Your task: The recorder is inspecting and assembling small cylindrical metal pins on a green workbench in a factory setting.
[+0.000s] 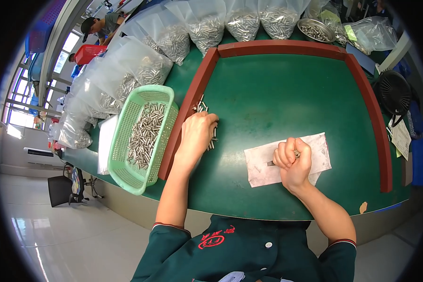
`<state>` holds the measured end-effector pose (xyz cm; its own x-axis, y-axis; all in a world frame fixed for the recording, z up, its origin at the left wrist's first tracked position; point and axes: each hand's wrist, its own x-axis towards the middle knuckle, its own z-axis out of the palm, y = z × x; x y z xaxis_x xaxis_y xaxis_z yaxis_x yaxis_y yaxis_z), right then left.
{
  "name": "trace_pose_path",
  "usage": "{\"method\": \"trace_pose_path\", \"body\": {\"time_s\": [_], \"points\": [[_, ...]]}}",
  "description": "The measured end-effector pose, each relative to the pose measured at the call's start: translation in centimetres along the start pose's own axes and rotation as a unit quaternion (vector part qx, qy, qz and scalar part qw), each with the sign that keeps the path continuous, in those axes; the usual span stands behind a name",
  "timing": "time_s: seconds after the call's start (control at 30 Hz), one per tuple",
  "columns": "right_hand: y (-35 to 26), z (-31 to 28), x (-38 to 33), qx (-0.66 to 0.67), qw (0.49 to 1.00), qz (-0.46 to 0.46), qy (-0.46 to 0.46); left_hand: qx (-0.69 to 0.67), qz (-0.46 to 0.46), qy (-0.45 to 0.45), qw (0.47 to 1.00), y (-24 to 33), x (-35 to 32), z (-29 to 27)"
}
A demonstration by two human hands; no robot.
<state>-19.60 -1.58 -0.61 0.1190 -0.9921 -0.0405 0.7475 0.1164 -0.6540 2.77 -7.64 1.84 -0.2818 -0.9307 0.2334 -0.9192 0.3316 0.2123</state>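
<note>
My left hand reaches down onto a small pile of short metal pins along the inner side of a red-brown wooden rail. Its fingers are curled and close together; the tips, and whatever lies between them, are hidden. My right hand is closed in a fist above a stained whitish cloth. Small metal ends, apparently pins, show at the top of that fist. A short dark piece shows beside its fingers, over the cloth.
Left of the rail stands a green basket holding many similar pins. Clear bags of metal parts line the back and left. A metal bowl and a black fan are at the right. Another person works far left.
</note>
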Motion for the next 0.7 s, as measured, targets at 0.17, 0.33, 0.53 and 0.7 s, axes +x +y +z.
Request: {"method": "trace_pose_path", "body": {"time_s": [0.17,0.33,0.53,0.7], "points": [[-0.1,0.0,0.0,0.006,1.0,0.003,0.002,-0.022,-0.005,-0.027,0.999,-0.2,0.7,0.2],[-0.1,-0.1,0.1,0.003,1.0,0.003,0.006,-0.101,-0.052,-0.023,0.993,-0.4,0.6,0.6],[-0.1,-0.1,0.0,0.008,1.0,0.005,0.008,-0.097,-0.058,-0.03,0.993,0.6,0.5,0.1],[-0.1,0.2,0.1,0.006,1.0,0.006,0.004,-0.079,-0.072,-0.017,0.994,0.8,0.4,0.6]]}}
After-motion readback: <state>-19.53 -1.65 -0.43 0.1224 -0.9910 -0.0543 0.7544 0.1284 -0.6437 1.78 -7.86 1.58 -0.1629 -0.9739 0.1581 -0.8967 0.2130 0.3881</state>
